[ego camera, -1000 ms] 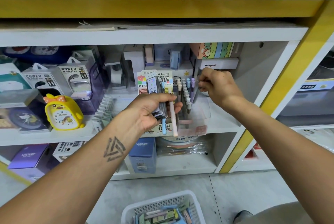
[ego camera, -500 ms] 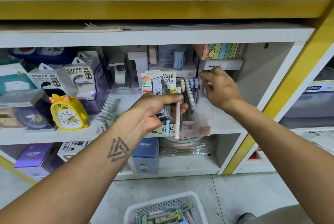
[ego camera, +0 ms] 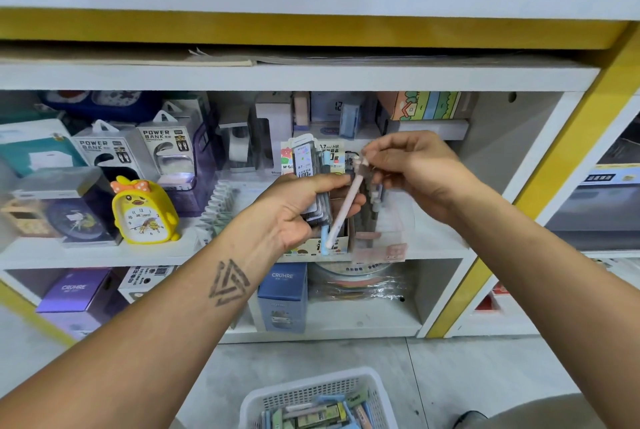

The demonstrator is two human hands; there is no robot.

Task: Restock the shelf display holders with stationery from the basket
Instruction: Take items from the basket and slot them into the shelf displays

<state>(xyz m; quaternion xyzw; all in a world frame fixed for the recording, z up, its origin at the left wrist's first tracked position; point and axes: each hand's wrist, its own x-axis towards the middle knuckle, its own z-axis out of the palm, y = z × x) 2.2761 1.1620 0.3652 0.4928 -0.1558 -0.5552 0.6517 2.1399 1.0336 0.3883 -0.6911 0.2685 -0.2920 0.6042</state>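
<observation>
- Head view: the left hand [ego camera: 298, 210] is wrapped round a bundle of flat lead-refill packs [ego camera: 306, 168] plus a blue pen [ego camera: 325, 244] poking out below — a handy reserve, held right in front of the shelf so the other hand need not dip to the floor for each piece.
- The right hand [ego camera: 414, 172] pinches the cap end of a pale pink pen [ego camera: 343, 210] with thumb and fingertips; the pen slants down to the left, its lower end crossing the left hand's fingers. My read: it is being drawn out of the bundle, ready to go into a holder.
- Just behind both hands, on the middle shelf [ego camera: 433, 241], stands a clear display holder [ego camera: 384, 231] with upright pens in rows — likely this pen's home. The hands hide most of it, so how full it is I cannot tell.
- To its left, touching or nearly so, a printed card box [ego camera: 337, 244] stands, its contents blocked by the left hand.
- Near us on the floor, the white basket [ego camera: 311, 394] holds a jumble of packs and pens in green, blue and pink — plenty left to shelve.
- Far left on the same shelf sits a yellow duck clock [ego camera: 145, 210], with power bank boxes [ego camera: 166, 151] behind it.
</observation>
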